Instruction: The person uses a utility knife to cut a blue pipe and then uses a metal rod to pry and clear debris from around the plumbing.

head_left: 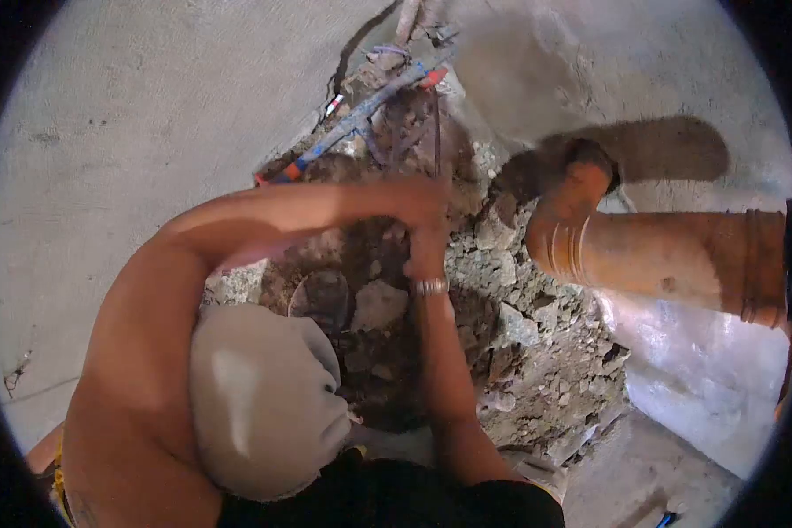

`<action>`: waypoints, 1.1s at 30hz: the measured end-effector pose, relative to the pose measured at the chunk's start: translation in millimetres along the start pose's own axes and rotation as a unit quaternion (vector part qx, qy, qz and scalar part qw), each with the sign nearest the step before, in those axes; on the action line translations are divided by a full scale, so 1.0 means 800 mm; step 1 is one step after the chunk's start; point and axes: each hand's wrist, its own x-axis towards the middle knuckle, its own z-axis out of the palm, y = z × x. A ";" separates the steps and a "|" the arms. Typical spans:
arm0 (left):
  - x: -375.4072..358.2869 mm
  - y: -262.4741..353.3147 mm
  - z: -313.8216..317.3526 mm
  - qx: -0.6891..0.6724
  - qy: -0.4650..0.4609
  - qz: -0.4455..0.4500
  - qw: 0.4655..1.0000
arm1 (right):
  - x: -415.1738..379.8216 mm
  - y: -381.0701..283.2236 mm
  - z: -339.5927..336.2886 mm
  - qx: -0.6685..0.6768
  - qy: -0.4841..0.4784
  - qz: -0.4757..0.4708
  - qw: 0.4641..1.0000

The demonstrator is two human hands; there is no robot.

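My left forearm reaches across from the left to my left hand, which is smeared by motion. Just below it is my right hand, with a metal-banded watch on the wrist. Both hands are stacked closely and appear closed around a thin dark rod, whose visible length runs up beyond them. The rod's other end is hidden by my hands and arms. Beneath them lies a dug-out hole of dark soil, with a pale broken stone near my right forearm.
A large orange pipe with an elbow stands right of the hole. Rubble lies below it. A blue-grey pipe with an orange end crosses the hole's top. Concrete surrounds it. A rounded beige cloth-covered shape sits between my arms.
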 end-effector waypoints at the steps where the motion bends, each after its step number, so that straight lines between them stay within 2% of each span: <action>1: 0.043 -0.039 0.021 0.053 -0.031 0.049 0.997 | 0.004 0.005 -0.004 0.002 0.006 -0.024 1.000; 2: 0.051 -0.040 0.032 0.079 -0.049 0.078 0.993 | 0.008 0.009 -0.009 0.004 0.012 -0.048 0.999; 3: 0.058 -0.040 0.041 0.104 -0.066 0.107 0.987 | 0.022 0.019 -0.020 -0.011 -0.038 -0.021 0.999; 4: 0.041 -0.023 0.028 0.094 -0.017 0.092 0.991 | 0.033 0.013 -0.021 -0.024 -0.094 -0.001 0.995; 5: 0.022 -0.006 0.015 0.092 0.011 0.081 0.992 | 0.023 0.012 -0.025 -0.023 -0.096 -0.005 0.995; 6: 0.003 0.011 0.003 0.090 0.038 0.069 0.993 | 0.002 0.000 -0.023 0.029 -0.048 0.031 0.998; 8: -0.006 0.020 0.002 -0.023 0.077 -0.009 0.997 | 0.002 -0.012 -0.015 0.081 -0.007 0.072 0.994; 9: -0.001 0.016 0.003 -0.063 0.088 -0.035 0.994 | 0.010 -0.014 -0.019 0.004 -0.041 0.056 0.998; 11: 0.030 -0.008 0.005 0.025 0.041 0.023 0.999 | 0.013 -0.001 -0.027 -0.079 -0.071 0.052 0.993; 13: 0.010 0.011 -0.010 0.054 0.019 0.061 0.996 | 0.028 -0.002 -0.019 0.078 -0.086 0.020 0.993; 15: -0.012 0.028 -0.014 0.059 0.018 0.070 0.996 | -0.009 -0.029 -0.017 0.060 -0.079 0.031 0.995; 16: -0.011 0.029 -0.002 0.022 0.067 0.019 0.997 | -0.022 -0.040 -0.015 0.042 -0.065 0.049 0.996; 17: -0.009 0.027 0.011 -0.019 0.110 -0.030 0.993 | 0.004 -0.005 -0.024 0.041 -0.067 0.053 0.996; 18: -0.007 0.024 0.003 -0.024 0.106 -0.033 0.994 | 0.045 0.057 -0.043 -0.087 -0.085 -0.064 0.990; 20: 0.004 0.009 -0.006 -0.090 0.049 -0.079 0.992 | 0.039 0.075 -0.050 -0.217 -0.100 -0.173 0.956; 21: 0.011 0.000 0.004 -0.111 0.033 -0.093 0.989 | 0.014 0.023 -0.020 -0.105 -0.054 -0.105 0.987; 22: 0.029 -0.032 0.053 -0.039 0.100 0.066 0.992 | 0.007 0.010 -0.013 -0.048 -0.036 -0.073 0.996; 23: 0.029 -0.040 0.055 0.002 0.131 0.144 0.981 | 0.000 -0.002 -0.006 0.011 -0.016 -0.042 0.999; 24: 0.028 -0.047 0.056 0.046 0.166 0.217 0.961 | 0.002 0.018 -0.014 -0.029 -0.018 -0.018 0.999; 26: -0.008 -0.011 0.024 0.050 0.110 0.100 0.988 | 0.014 0.057 -0.027 -0.069 -0.014 0.021 0.997; 27: -0.014 -0.004 0.015 0.044 0.101 0.101 0.989 | 0.031 0.071 -0.032 -0.186 -0.059 -0.027 0.980; 29: -0.011 0.002 -0.002 -0.015 0.033 0.022 0.999 | 0.029 0.074 -0.040 -0.305 -0.104 -0.077 0.944; 30: -0.010 0.003 -0.004 -0.031 0.014 -0.005 0.999 | 0.018 0.060 -0.029 -0.162 -0.049 -0.043 0.985; 33: -0.014 -0.010 0.007 0.034 0.014 0.042 0.998 | -0.028 -0.027 0.025 0.056 0.007 0.032 0.998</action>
